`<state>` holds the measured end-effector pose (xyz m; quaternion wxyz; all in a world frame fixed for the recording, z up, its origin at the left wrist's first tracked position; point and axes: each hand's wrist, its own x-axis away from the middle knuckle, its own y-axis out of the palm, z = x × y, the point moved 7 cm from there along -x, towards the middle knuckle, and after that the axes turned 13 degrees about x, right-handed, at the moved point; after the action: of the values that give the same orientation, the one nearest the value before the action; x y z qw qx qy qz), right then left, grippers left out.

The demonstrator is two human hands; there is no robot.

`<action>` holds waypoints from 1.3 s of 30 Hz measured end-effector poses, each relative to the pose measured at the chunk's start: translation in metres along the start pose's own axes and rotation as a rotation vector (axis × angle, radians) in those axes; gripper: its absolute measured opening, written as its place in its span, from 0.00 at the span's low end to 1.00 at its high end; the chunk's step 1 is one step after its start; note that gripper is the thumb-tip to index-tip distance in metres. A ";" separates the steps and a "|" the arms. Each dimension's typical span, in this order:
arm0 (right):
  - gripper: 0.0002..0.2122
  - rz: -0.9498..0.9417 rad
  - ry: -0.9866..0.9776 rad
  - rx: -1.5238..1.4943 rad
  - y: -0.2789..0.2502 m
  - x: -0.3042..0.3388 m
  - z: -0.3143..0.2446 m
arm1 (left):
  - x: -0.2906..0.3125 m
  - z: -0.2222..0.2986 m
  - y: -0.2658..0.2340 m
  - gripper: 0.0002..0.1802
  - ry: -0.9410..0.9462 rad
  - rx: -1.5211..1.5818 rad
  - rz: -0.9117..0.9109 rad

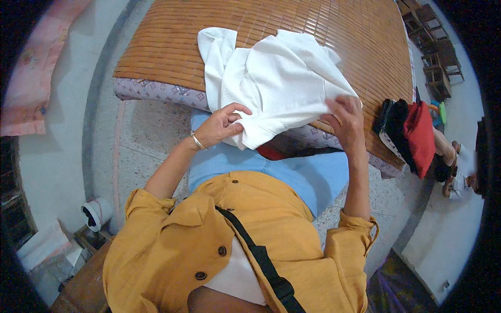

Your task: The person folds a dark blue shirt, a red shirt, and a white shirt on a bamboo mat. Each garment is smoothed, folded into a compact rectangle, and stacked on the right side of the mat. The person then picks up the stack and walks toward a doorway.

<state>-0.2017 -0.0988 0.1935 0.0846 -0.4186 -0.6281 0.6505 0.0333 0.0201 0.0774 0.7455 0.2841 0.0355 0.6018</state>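
A white shirt [292, 73] lies loosely spread over the near edge of a bed covered with a brown bamboo mat [172, 52]. One sleeve stretches away at its far left, and the near part hangs past the bed's edge above my lap. My left hand [222, 125], with a bracelet at the wrist, pinches the near left corner of the shirt between thumb and fingers. At the shirt's right edge, my right hand [345, 115] has its fingers bent around the cloth; they are slightly blurred. Dark and red fabric [276, 151] shows partly beneath the shirt.
Folded clothes, black and red [419, 138], sit at the bed's right edge. A white bucket-like container [97, 214] stands on the floor at left, near a pink cloth [36, 68] hanging by the wall. Wooden stools [436, 68] are stacked at the far right, near another person's leg [443, 148].
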 end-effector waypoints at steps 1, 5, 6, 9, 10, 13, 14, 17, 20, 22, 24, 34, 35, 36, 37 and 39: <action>0.16 -0.040 -0.038 0.085 0.002 0.010 0.001 | -0.001 -0.001 0.004 0.23 0.003 -0.063 -0.012; 0.14 0.077 0.059 -0.017 -0.039 0.029 -0.006 | -0.005 -0.007 0.025 0.32 0.094 -0.495 -0.113; 0.14 0.099 0.072 -0.010 -0.051 0.029 -0.010 | -0.007 -0.014 0.028 0.33 0.128 -0.627 -0.129; 0.13 0.187 0.086 0.004 -0.084 0.025 -0.020 | -0.007 -0.038 0.025 0.25 0.166 -0.831 -0.114; 0.13 0.230 0.074 0.003 -0.091 0.023 -0.025 | -0.006 -0.048 0.020 0.22 0.225 -0.893 -0.111; 0.12 0.323 0.078 -0.004 -0.110 0.024 -0.025 | -0.007 -0.056 0.021 0.16 0.284 -0.979 -0.062; 0.12 0.370 0.082 -0.014 -0.114 0.023 -0.023 | -0.010 -0.052 0.022 0.16 0.298 -1.008 -0.029; 0.08 0.483 0.123 -0.065 -0.125 0.025 -0.016 | -0.015 -0.049 0.021 0.22 0.344 -1.034 0.020; 0.04 0.582 0.149 -0.105 -0.134 0.022 -0.017 | -0.019 -0.041 0.032 0.28 0.403 -1.079 0.043; 0.04 0.620 0.164 -0.103 -0.136 0.020 -0.018 | -0.021 -0.040 0.045 0.31 0.448 -1.104 0.054; 0.04 0.650 0.167 -0.105 -0.137 0.017 -0.020 | -0.020 -0.037 0.066 0.32 0.595 -1.151 0.012; 0.06 0.596 0.440 -0.074 -0.141 0.015 0.021 | -0.015 0.004 0.041 0.15 0.745 -1.096 0.107; 0.06 0.524 0.523 -0.097 -0.134 0.019 0.035 | -0.006 0.026 0.033 0.15 0.842 -1.078 0.168; 0.07 0.369 0.553 -0.020 -0.131 0.022 0.049 | -0.001 0.052 0.026 0.15 0.851 -1.026 0.212; 0.07 0.263 0.574 -0.031 -0.124 0.029 0.062 | 0.005 0.080 0.020 0.14 0.858 -0.980 0.257; 0.08 0.054 0.604 -0.048 -0.110 0.042 0.085 | 0.015 0.129 0.006 0.12 0.908 -0.913 0.340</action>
<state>-0.3296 -0.1136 0.2611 0.2404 -0.6114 -0.5784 0.4836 0.0831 -0.0146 0.1930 0.5967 -0.3403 0.0420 0.7255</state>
